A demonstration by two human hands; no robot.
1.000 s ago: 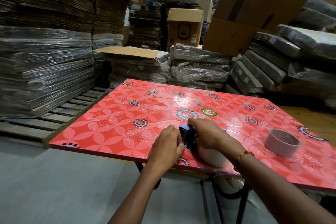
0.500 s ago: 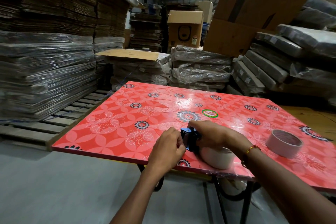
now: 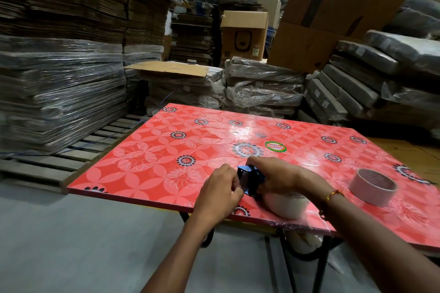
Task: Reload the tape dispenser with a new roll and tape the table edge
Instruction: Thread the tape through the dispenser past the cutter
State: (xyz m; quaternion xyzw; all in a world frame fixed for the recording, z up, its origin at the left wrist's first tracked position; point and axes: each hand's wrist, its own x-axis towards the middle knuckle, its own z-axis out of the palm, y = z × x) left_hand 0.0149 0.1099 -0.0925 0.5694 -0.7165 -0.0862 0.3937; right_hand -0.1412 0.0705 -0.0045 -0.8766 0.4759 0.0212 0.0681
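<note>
The tape dispenser (image 3: 250, 179) sits on the red flowered counter (image 3: 147, 164) close to its near edge, a little right of that edge's middle. Its blue metal head points left, toward the left hand (image 3: 217, 191), and the pale new roll (image 3: 287, 206) mounted in it lies to the right, under the right wrist. So the dispenser's long axis runs roughly left to right, nearly along the near edge, with the roll just inside that edge.

The right hand (image 3: 283, 177) comes over from the right, its grip curled around the top of the dispenser body. The left hand's grip is narrow, fingers curled and drawn together right at the blue head. It seems to pinch the tape end there, though the tape itself is too fine to make out. The left hand is the nearer one to the head and to the free stretch of edge running off to the left, so the pull of tape probably goes that way, with the right hand steadying the dispenser.

A second ring of tape, likely the spent roll (image 3: 372, 187), lies flat nearer the right side of the counter, well apart from both hands.

Compared with a second ago, both hands keep the same hold. The left hand has closed in until it touches the head, and more of the roll shows beneath the right wrist.
</note>
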